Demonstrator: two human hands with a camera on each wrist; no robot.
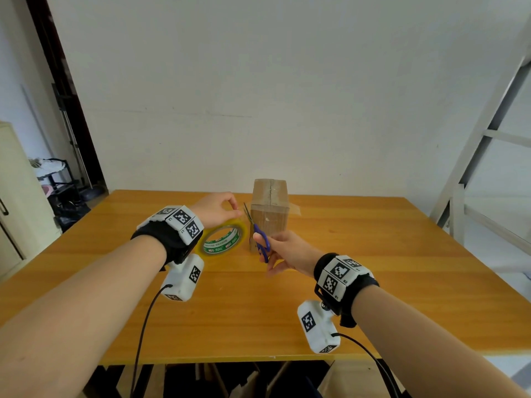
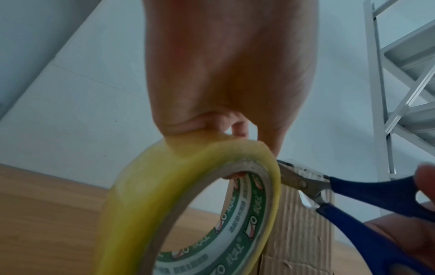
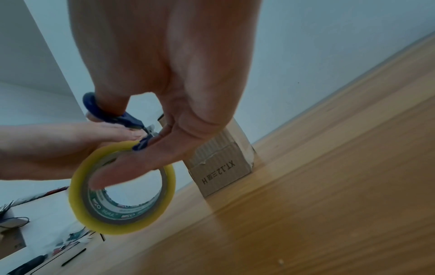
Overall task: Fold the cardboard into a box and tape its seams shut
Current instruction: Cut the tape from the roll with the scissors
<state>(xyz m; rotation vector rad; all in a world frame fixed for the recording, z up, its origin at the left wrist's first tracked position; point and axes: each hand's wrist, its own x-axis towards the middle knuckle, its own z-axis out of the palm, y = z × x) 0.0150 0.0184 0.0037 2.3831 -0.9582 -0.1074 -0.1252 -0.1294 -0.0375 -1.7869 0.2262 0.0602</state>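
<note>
A wooden table (image 1: 373,254) with an orange-yellow top stretches under and beyond both hands. A plain white wall (image 1: 258,81) rises behind its far edge. Far to the right of the right hand, a white metal frame (image 1: 474,168) with slanted bars leans upward. To the left of the left hand stands a cream cabinet (image 1: 17,196), and past it a dark rack (image 1: 57,179) holds white items beside a dark doorway (image 1: 66,96). Below the table's near edge, brown cardboard pieces (image 1: 247,380) sit in shadow.
</note>
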